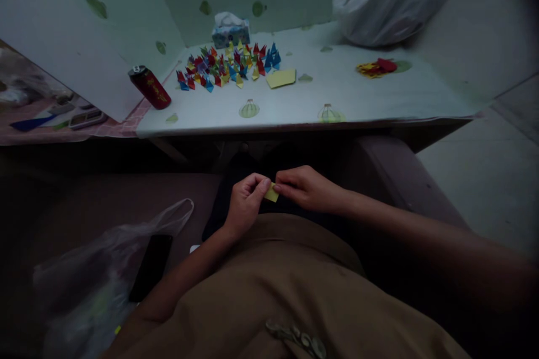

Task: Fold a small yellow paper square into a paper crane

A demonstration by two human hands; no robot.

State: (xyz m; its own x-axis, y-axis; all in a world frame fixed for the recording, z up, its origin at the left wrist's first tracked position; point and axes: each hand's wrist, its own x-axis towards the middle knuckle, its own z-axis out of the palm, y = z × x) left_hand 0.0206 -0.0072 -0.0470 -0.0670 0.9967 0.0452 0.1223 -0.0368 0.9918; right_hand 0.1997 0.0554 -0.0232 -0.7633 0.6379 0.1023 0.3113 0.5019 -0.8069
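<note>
A small piece of yellow paper (pixel 272 194) is held between my two hands, just above my lap. My left hand (pixel 247 199) pinches its left side between thumb and fingers. My right hand (pixel 306 186) has its thumb and curled fingers closed on the paper's right edge. Much of the paper's upper part is hidden by my fingers. On the table ahead stand many folded paper cranes (pixel 227 64) in red, blue, yellow and other colours. To their right lies a stack of yellow paper (pixel 281 78).
A dark red drink can (pixel 150 87) stands left of the cranes, a tissue box (pixel 231 32) behind them. Red and yellow pieces (pixel 378 68) lie at right, near a white plastic bag (pixel 385 5). On the seat are a phone (pixel 151 266) and a clear bag (pixel 90 280).
</note>
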